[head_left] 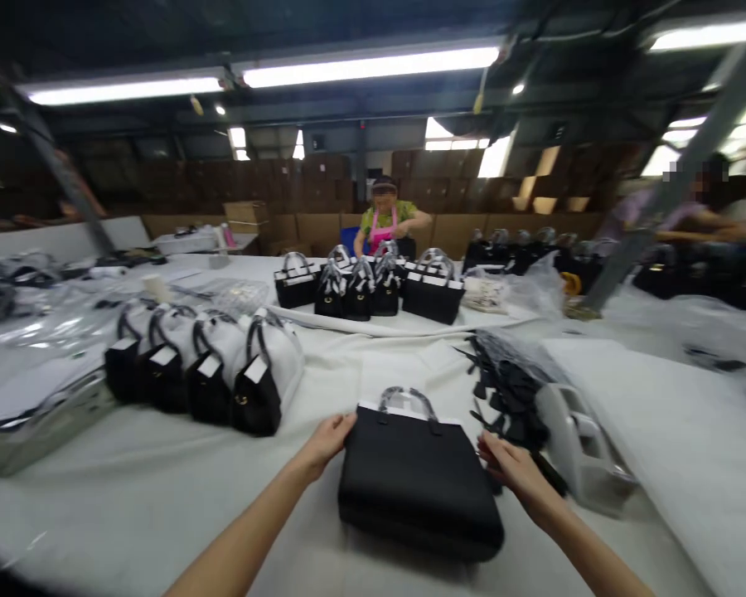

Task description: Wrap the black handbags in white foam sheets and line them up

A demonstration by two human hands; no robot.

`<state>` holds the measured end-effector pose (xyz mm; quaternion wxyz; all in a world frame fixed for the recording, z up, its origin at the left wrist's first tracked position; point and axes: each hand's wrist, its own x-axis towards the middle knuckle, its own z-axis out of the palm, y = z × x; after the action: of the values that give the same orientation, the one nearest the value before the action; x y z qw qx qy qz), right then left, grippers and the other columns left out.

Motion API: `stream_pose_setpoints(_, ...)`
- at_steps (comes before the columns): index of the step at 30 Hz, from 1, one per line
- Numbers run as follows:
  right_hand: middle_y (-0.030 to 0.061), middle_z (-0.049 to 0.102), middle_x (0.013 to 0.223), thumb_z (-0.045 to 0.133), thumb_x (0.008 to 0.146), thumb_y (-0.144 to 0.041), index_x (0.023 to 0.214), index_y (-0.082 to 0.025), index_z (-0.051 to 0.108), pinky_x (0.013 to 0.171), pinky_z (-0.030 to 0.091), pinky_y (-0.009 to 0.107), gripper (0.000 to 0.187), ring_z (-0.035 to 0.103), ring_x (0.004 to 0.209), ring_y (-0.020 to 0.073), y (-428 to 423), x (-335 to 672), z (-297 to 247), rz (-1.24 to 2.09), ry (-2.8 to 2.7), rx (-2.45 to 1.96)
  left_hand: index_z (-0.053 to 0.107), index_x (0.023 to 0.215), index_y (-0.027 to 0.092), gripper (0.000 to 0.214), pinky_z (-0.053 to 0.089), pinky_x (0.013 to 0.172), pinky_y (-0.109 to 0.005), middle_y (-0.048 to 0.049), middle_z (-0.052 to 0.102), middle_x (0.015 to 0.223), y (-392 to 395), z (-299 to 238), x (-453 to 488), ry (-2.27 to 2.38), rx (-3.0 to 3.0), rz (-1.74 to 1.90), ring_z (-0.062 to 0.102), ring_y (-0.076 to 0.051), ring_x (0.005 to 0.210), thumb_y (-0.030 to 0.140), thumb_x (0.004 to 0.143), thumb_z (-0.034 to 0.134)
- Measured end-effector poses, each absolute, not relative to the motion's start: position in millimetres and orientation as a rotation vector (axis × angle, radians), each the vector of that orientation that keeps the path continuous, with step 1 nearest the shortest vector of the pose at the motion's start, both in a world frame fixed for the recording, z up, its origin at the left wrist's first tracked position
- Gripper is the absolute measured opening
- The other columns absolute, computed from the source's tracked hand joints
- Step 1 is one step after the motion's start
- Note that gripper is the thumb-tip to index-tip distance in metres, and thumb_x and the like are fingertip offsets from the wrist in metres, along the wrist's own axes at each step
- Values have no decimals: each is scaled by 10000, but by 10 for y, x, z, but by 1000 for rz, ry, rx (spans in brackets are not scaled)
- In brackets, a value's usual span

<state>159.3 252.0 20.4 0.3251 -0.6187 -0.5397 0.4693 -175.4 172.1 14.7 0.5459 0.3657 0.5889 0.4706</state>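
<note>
A black handbag (416, 481) lies tilted back on the white-covered table in front of me, its broad side up. Clear wrapping covers its two arched handles (409, 400), and white sheet material shows along its opening. At the bag's upper left corner, my left hand (331, 441) is closed, with thumb and fingers on the edge. My right hand (506, 460) is at the opposite side edge, fingers curled in against the bag; its fingertips are partly hidden.
Several black handbags with white wrapping (208, 365) stand in a row to the left. More wrapped bags (432, 290) stand across the table, before a person in a pink apron (382, 228). Right of me lie black straps (513, 398) and a white tape dispenser (581, 444).
</note>
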Motion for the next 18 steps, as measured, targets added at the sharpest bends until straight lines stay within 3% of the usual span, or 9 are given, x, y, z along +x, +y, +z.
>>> stream_pose_setpoints(2, 141, 691, 1071, 551, 687, -631, 953, -198, 716, 794, 531, 367, 535, 635, 1041, 283, 2507, 1532, 107, 1366, -1441, -1534, 645, 908, 84, 509, 451, 868, -358, -111, 678, 929, 1773, 175, -1754, 1423, 883, 1117, 588, -234, 952, 543, 693, 688)
stream_pose_setpoints(5, 130, 713, 1018, 579, 659, -621, 927, -229, 736, 817, 537, 393, 500, 625, 1061, 312, 2564, 1421, 112, 1367, -1518, -1527, 649, 857, 86, 484, 438, 846, -354, -95, 671, 880, 1800, 181, -1808, 1480, 878, 1114, 577, -234, 902, 502, 627, 746)
stream_pose_setpoints(8, 141, 714, 1007, 592, 620, -605, 870, -239, 744, 815, 545, 414, 468, 625, 1061, 332, 2630, 1406, 178, 1316, -1551, -1576, 651, 870, 101, 503, 428, 866, -348, -95, 671, 928, 1790, 167, -1827, 1490, 867, 1103, 570, -243, 933, 508, 595, 759)
stream_pose_setpoints(15, 97, 685, 1116, 593, 559, -594, 760, -295, 729, 987, 466, 372, 385, 544, 1188, 312, 2783, 1453, 67, 1279, -1615, -1523, 671, 963, 113, 604, 463, 913, -364, -110, 686, 1027, 1827, 169, -1709, 1333, 838, 985, 618, -240, 963, 530, 544, 796)
stream_pose_setpoints(18, 94, 666, 1162, 604, 533, -599, 797, -266, 728, 1012, 444, 391, 443, 494, 1237, 332, 2863, 1451, -91, 1252, -1630, -1525, 675, 1003, 137, 620, 473, 939, -359, -102, 686, 1065, 1814, 192, -1684, 1269, 812, 933, 642, -211, 948, 526, 540, 808)
